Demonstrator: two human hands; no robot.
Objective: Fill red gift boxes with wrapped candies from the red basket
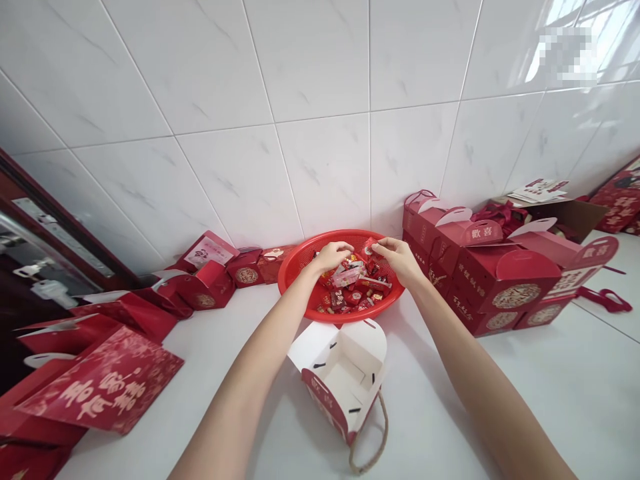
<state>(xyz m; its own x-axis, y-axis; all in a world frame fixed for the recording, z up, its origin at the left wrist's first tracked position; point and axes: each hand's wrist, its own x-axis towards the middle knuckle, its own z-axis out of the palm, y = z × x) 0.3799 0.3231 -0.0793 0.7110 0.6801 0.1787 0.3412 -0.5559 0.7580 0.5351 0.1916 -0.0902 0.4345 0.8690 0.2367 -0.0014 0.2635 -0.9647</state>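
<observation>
A red plastic basket [290, 293] against the wall holds many small wrapped candies [353, 297]. My left hand [333, 257] is over its left part, fingers curled above the candies; what they hold, if anything, is hidden. My right hand [397, 259], at the basket's right rim, pinches a small red packet [371, 247] between thumb and fingers. In front of the basket, between my forearms, stands an open red gift box [325, 400] with a white inside and a rope handle [384, 427]. Nothing lies inside the box.
Stacked red boxes [505, 280] stand on the right, beside an open carton [575, 217]. Red boxes and bags [115, 380] line the left side. A red ribbon [607, 300] lies at the far right. The tiled wall [325, 160] rises behind.
</observation>
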